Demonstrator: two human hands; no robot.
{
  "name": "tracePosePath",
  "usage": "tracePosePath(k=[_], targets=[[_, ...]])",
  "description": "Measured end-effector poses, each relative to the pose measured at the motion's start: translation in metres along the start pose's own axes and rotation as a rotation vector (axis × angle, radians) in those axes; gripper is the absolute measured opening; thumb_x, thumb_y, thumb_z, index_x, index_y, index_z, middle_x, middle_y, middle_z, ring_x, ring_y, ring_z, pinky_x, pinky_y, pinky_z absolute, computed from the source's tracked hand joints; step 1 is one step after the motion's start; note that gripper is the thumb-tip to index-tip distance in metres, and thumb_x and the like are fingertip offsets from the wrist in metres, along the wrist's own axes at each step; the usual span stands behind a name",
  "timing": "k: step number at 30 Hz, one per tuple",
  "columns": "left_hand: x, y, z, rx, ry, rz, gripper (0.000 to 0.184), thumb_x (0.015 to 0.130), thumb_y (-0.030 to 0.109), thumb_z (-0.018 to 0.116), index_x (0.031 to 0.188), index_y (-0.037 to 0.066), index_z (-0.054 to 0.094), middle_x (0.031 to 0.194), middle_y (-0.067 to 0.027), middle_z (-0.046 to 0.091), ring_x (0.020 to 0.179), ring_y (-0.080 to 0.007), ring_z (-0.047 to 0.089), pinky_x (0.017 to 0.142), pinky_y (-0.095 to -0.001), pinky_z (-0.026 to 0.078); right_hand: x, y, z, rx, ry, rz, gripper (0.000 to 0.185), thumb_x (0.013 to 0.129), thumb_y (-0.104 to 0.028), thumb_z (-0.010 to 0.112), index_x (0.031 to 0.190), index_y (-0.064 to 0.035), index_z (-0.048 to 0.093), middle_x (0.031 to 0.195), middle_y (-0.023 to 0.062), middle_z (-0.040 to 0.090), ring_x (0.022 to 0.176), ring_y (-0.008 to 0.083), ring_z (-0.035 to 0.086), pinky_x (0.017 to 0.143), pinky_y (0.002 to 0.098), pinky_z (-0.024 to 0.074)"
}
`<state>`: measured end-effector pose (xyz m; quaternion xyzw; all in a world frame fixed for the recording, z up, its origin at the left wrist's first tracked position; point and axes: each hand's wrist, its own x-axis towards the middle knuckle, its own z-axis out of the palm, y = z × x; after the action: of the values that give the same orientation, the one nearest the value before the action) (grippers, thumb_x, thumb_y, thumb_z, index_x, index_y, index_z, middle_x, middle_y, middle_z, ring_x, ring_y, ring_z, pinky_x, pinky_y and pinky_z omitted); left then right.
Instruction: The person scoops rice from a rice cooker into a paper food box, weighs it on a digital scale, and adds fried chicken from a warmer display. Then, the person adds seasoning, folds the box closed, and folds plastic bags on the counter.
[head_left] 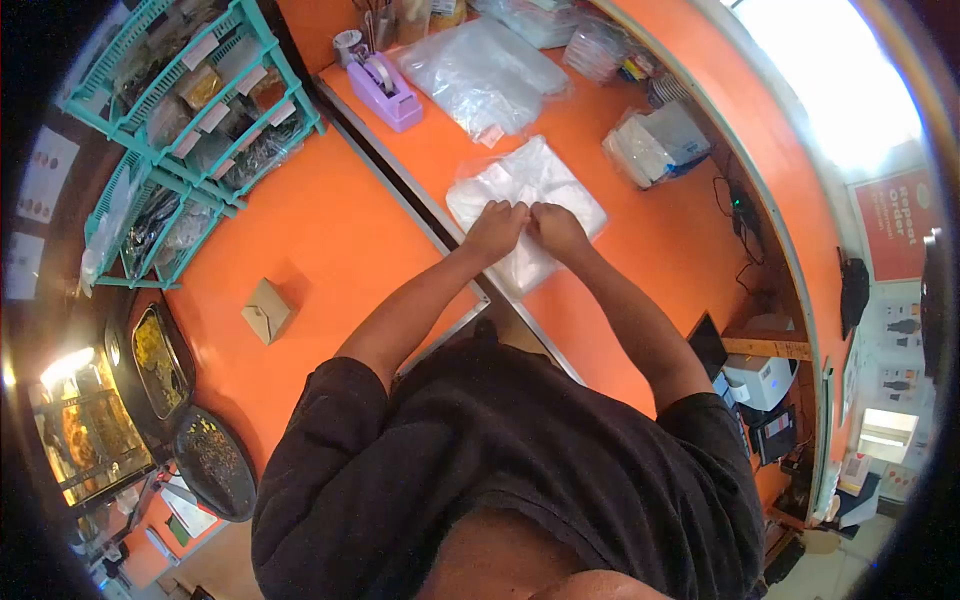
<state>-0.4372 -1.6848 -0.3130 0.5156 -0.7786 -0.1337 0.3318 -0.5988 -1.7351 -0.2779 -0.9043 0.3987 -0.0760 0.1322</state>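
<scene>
A white plastic bag with something flat and boxy inside lies on the orange counter in front of me. My left hand and my right hand meet over its middle, fingers closed on the gathered plastic. The knuckles nearly touch each other. Whether the plastic between them is knotted, I cannot make out. Just beyond the bag lies a stack of clear plastic bags, and a purple tape dispenser stands to its left.
On the left counter sits a small brown cardboard box. Teal baskets hold packets at the upper left. A dark round tray stands at the lower left. White packs lie at the right, near a black cable.
</scene>
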Motion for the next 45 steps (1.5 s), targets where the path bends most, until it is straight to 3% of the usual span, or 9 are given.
tracePosePath(k=[12, 15, 18, 25, 27, 28, 34, 42, 45], targets=[[0.006, 0.001, -0.009, 0.027, 0.015, 0.116, 0.024, 0.09, 0.03, 0.056, 0.087, 0.007, 0.053, 0.06, -0.0177, 0.057, 0.063, -0.0369, 0.059, 0.066, -0.0464, 0.046, 0.006, 0.016, -0.005, 0.089, 0.361, 0.438, 0.01, 0.079, -0.013, 0.059, 0.083, -0.0058, 0.053, 0.08, 0.0176, 0.061, 0.076, 0.0383, 0.062, 0.068, 0.0472, 0.0488], [0.0, -0.003, -0.022, 0.114, -0.163, 0.108, 0.022, 0.086, 0.029, 0.061, 0.089, 0.008, 0.055, 0.073, -0.0144, 0.062, 0.075, -0.0326, 0.061, 0.07, -0.0441, 0.046, 0.004, 0.032, -0.027, 0.118, 0.226, 0.451, 0.012, 0.075, -0.012, 0.061, 0.075, -0.0043, 0.052, 0.075, 0.0168, 0.062, 0.076, 0.0387, 0.061, 0.069, 0.0459, 0.049], [-0.009, 0.035, -0.037, 0.24, 0.111, 0.356, 0.037, 0.08, 0.032, 0.066, 0.108, 0.009, 0.059, 0.113, -0.0086, 0.056, 0.108, -0.0258, 0.053, 0.083, -0.039, 0.043, 0.01, 0.036, -0.046, 0.089, 0.134, 0.246, 0.015, 0.075, -0.01, 0.061, 0.069, -0.0024, 0.05, 0.068, 0.0168, 0.061, 0.066, 0.033, 0.063, 0.061, 0.0423, 0.0508], [-0.001, 0.056, -0.007, 0.327, 0.02, 0.216, 0.046, 0.087, 0.041, 0.058, 0.113, 0.003, 0.055, 0.113, -0.0082, 0.057, 0.109, -0.023, 0.049, 0.09, -0.0412, 0.039, -0.001, 0.021, -0.041, 0.679, -0.045, 0.414, 0.017, 0.077, -0.008, 0.059, 0.068, -0.0011, 0.047, 0.06, 0.0153, 0.057, 0.045, 0.0192, 0.06, 0.041, 0.0348, 0.047], [0.005, 0.058, -0.01, 0.365, -0.061, 0.186, 0.043, 0.087, 0.042, 0.057, 0.109, 0.004, 0.058, 0.106, -0.0074, 0.058, 0.105, -0.0228, 0.05, 0.088, -0.0411, 0.039, -0.001, 0.011, -0.036, 0.532, 0.037, 0.459, 0.016, 0.077, -0.004, 0.059, 0.068, -0.0006, 0.047, 0.061, 0.0131, 0.057, 0.049, 0.0194, 0.061, 0.043, 0.0339, 0.0483], [0.007, 0.058, -0.013, 0.409, -0.146, 0.157, 0.041, 0.087, 0.043, 0.056, 0.104, 0.005, 0.06, 0.1, -0.0066, 0.06, 0.1, -0.0226, 0.051, 0.086, -0.041, 0.04, 0.001, 0.01, -0.029, 0.274, 0.165, 0.304, 0.016, 0.077, -0.009, 0.059, 0.069, -0.0003, 0.049, 0.066, 0.0183, 0.06, 0.054, 0.0282, 0.063, 0.051, 0.0385, 0.0516], [0.019, 0.046, -0.014, 0.508, -0.276, 0.201, 0.033, 0.088, 0.041, 0.055, 0.08, 0.012, 0.067, 0.077, -0.0024, 0.061, 0.088, -0.0204, 0.054, 0.076, -0.0378, 0.04, 0.005, 0.006, -0.007, -0.006, 0.185, 0.401, 0.013, 0.078, -0.013, 0.058, 0.081, -0.0007, 0.054, 0.075, 0.0233, 0.063, 0.075, 0.0402, 0.064, 0.069, 0.0482, 0.0517], [-0.008, 0.039, -0.024, 0.381, -0.089, 0.28, 0.025, 0.086, 0.033, 0.06, 0.07, 0.015, 0.066, 0.073, 0.001, 0.057, 0.084, -0.0184, 0.052, 0.074, -0.0331, 0.04, 0.024, 0.045, -0.013, -0.233, 0.399, 0.32, 0.012, 0.076, -0.009, 0.057, 0.085, -0.0015, 0.055, 0.083, 0.0228, 0.063, 0.079, 0.0406, 0.064, 0.071, 0.0482, 0.0512], [-0.023, 0.045, -0.039, 0.351, -0.117, 0.267, 0.024, 0.085, 0.032, 0.061, 0.069, 0.014, 0.066, 0.077, 0.0003, 0.057, 0.087, -0.0189, 0.052, 0.075, -0.0336, 0.041, 0.029, 0.056, -0.03, -0.066, 0.294, 0.526, 0.014, 0.077, -0.01, 0.056, 0.089, -0.0024, 0.057, 0.088, 0.0215, 0.064, 0.09, 0.0402, 0.063, 0.078, 0.0486, 0.0507]])
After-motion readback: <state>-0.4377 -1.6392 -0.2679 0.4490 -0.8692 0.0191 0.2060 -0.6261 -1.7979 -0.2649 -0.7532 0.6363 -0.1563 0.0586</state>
